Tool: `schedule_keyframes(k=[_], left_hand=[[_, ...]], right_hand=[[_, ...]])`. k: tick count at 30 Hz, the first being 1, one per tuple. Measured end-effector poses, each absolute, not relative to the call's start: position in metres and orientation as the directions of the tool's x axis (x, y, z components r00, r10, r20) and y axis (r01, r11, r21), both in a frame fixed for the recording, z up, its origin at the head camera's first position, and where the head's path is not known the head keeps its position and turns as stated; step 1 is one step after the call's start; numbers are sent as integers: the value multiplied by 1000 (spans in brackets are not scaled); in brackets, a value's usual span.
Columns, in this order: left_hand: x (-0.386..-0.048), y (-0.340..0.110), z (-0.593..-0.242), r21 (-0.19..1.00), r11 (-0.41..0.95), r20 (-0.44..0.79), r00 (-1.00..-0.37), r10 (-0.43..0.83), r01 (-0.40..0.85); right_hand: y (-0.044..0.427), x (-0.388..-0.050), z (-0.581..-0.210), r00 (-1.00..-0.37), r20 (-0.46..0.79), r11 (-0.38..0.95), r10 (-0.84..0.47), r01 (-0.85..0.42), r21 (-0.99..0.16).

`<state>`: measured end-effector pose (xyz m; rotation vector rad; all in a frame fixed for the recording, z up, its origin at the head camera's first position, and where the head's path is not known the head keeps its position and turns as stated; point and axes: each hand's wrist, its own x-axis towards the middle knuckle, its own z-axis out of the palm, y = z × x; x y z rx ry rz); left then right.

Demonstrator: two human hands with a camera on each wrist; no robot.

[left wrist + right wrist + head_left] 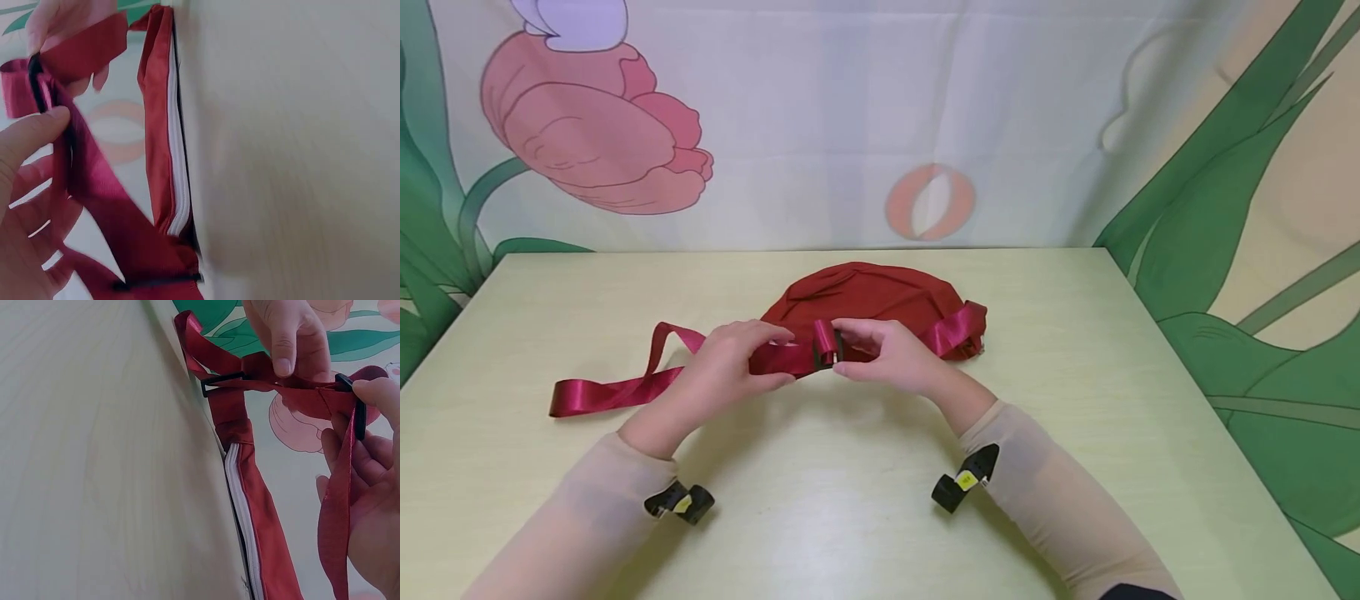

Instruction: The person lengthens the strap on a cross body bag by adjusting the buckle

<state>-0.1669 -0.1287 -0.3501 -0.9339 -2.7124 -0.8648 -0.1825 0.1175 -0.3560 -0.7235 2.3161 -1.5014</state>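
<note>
A red fabric bag (868,296) with a white zipper (177,156) lies toward the far side of the table. Its shiny wine-red strap (606,394) is raised in front of it and threaded through a black slide buckle (360,422). My left hand (718,362) pinches the strap just left of the buckle, thumb on the near face. My right hand (891,354) holds the buckle between thumb and fingers. A short loop of strap stands up at the buckle. Another black slider (224,380) sits where the strap meets the bag's end.
The pale wooden table (842,492) meets a cloth backdrop (790,125) printed with flowers and leaves along its far edge. Slack strap trails in a loop left of my left hand. A folded strap end (958,331) lies at the bag's right.
</note>
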Motion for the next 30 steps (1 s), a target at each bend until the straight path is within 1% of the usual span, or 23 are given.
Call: schedule_keyframes(k=[3,6,17,23,30], left_hand=[[-167,-121,-351,473,615,315,-773,551,631],[-166,-113,-351,465,611,318,-765,560,641],[-164,-113,-349,485,624,317,-788,527,613],[-165,-122,-350,466,630,354,-783,511,622],[-166,-134,-352,448,662,353,-799,487,601]], right_hand=[[118,-183,-356,-823,40,329,-567,-271,-904],[118,-183,-357,-812,52,328,-581,-292,-898],[119,-183,-359,-799,71,334,-597,-328,-884],[119,-183,-359,-807,72,350,-587,-333,-875],[119,-182,-357,-811,75,320,-580,-311,-895]])
